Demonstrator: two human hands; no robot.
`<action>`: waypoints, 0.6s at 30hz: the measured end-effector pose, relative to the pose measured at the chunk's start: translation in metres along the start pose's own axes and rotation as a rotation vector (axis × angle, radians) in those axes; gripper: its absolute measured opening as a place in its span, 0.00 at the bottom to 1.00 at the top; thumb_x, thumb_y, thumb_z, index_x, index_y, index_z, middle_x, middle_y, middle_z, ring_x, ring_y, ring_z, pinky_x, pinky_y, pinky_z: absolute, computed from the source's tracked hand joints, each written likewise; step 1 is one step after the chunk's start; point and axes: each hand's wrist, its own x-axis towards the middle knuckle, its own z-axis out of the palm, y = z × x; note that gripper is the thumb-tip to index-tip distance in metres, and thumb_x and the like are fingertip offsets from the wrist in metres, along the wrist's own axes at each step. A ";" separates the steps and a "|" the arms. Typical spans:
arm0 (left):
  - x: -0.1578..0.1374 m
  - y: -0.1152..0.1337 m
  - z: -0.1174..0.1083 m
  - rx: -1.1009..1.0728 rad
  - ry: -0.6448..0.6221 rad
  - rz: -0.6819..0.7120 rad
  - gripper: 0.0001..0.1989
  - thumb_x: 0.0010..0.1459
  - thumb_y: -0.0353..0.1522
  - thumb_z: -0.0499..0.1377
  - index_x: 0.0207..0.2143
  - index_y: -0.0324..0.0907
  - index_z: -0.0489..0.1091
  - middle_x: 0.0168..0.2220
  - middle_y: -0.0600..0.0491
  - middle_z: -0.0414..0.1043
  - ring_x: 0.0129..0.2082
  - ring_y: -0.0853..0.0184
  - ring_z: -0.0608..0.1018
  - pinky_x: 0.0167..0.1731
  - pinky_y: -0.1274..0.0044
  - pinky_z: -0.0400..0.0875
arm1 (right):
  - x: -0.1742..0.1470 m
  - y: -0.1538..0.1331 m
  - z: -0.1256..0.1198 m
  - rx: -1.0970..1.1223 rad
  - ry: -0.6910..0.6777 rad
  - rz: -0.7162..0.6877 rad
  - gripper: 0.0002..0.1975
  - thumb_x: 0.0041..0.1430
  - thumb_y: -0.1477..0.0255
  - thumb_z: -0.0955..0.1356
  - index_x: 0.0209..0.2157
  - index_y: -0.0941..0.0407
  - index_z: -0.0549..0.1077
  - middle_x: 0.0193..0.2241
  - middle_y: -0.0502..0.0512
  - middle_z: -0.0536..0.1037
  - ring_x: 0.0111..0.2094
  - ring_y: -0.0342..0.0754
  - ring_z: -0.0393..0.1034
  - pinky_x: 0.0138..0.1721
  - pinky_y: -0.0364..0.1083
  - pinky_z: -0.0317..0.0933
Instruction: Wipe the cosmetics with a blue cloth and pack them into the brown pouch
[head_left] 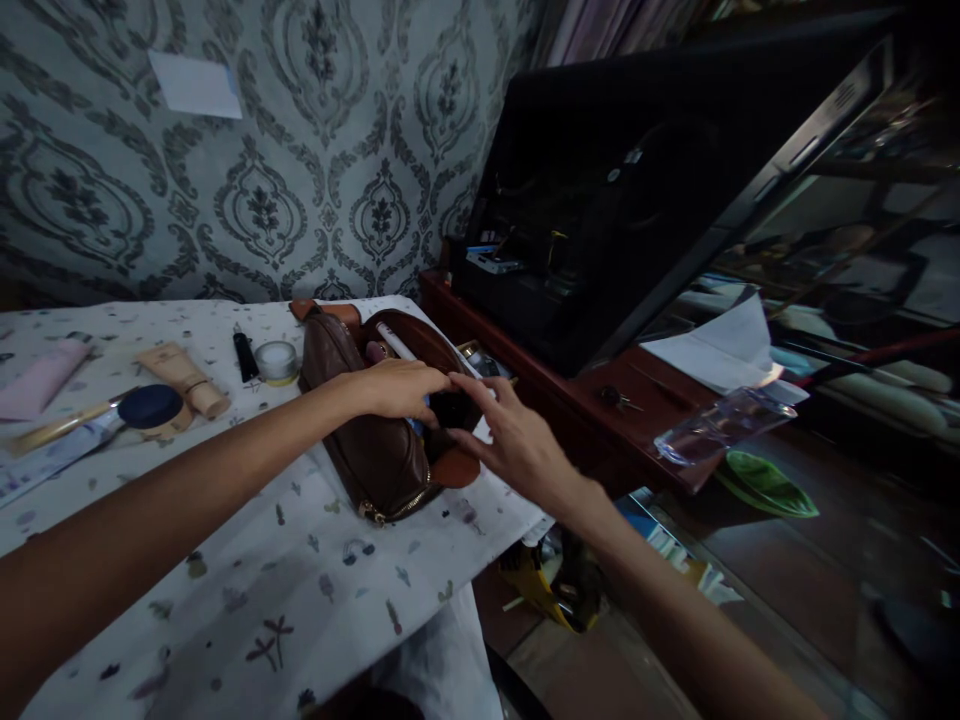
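Observation:
A brown leather-like bag (pixel 375 460) lies unzipped on the table, its opening turned to the right. My left hand (pixel 401 388) reaches over its side into the opening, fingers bent around something dark. From the right, my right hand (pixel 517 430) comes to the same opening, its thumb and fingers on either side of the dark area. The fingertips of both hands nearly meet there. What they grip is too dark to name. A white tube-like item (pixel 395 341) sticks up inside the bag behind my left hand. An orange-brown flap (pixel 455 470) hangs below my right thumb.
Left of the bag on the patterned tablecloth (pixel 277 560) are a small clear jar (pixel 276 362), a black tube (pixel 244 355), a beige tube (pixel 182 378), a dark-blue round lid (pixel 151 407) and a pink tube (pixel 45 380). A large black screen (pixel 645 190) stands at the right.

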 end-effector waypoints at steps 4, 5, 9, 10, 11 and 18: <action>0.003 -0.003 0.004 -0.039 0.023 0.033 0.26 0.55 0.40 0.64 0.56 0.46 0.69 0.51 0.49 0.77 0.49 0.57 0.78 0.43 0.75 0.69 | 0.024 0.006 -0.036 -0.352 -0.156 -0.134 0.26 0.59 0.59 0.72 0.56 0.51 0.67 0.41 0.59 0.77 0.36 0.56 0.75 0.28 0.45 0.58; 0.003 -0.004 0.004 -0.042 0.025 0.034 0.26 0.55 0.40 0.65 0.56 0.46 0.70 0.51 0.49 0.77 0.49 0.57 0.78 0.43 0.75 0.69 | 0.029 0.006 -0.042 -0.385 -0.191 -0.176 0.25 0.58 0.59 0.72 0.55 0.51 0.68 0.38 0.58 0.78 0.34 0.55 0.75 0.27 0.44 0.54; 0.003 -0.005 0.005 -0.046 0.041 0.014 0.24 0.55 0.41 0.64 0.54 0.46 0.71 0.49 0.50 0.78 0.48 0.58 0.78 0.42 0.75 0.69 | 0.043 0.004 -0.050 -0.400 -0.294 -0.302 0.23 0.56 0.61 0.74 0.52 0.49 0.72 0.33 0.55 0.80 0.31 0.51 0.74 0.27 0.44 0.47; 0.002 -0.005 0.005 -0.040 0.044 0.006 0.25 0.55 0.42 0.64 0.55 0.47 0.71 0.50 0.49 0.78 0.48 0.57 0.78 0.42 0.74 0.69 | 0.043 0.004 -0.050 -0.385 -0.299 -0.317 0.22 0.57 0.61 0.74 0.51 0.49 0.72 0.32 0.54 0.80 0.31 0.51 0.73 0.27 0.44 0.46; 0.002 -0.004 0.005 -0.031 0.046 0.003 0.27 0.56 0.42 0.64 0.57 0.48 0.69 0.51 0.49 0.77 0.49 0.56 0.78 0.43 0.73 0.69 | 0.043 0.005 -0.049 -0.369 -0.291 -0.319 0.20 0.57 0.61 0.73 0.51 0.48 0.73 0.32 0.54 0.79 0.31 0.50 0.73 0.26 0.44 0.46; -0.002 0.005 0.001 0.086 0.032 -0.026 0.29 0.58 0.46 0.63 0.59 0.47 0.66 0.49 0.46 0.77 0.49 0.53 0.78 0.43 0.71 0.69 | 0.033 0.001 -0.038 -0.402 -0.215 -0.159 0.20 0.60 0.56 0.71 0.50 0.51 0.72 0.33 0.56 0.78 0.28 0.49 0.70 0.25 0.44 0.43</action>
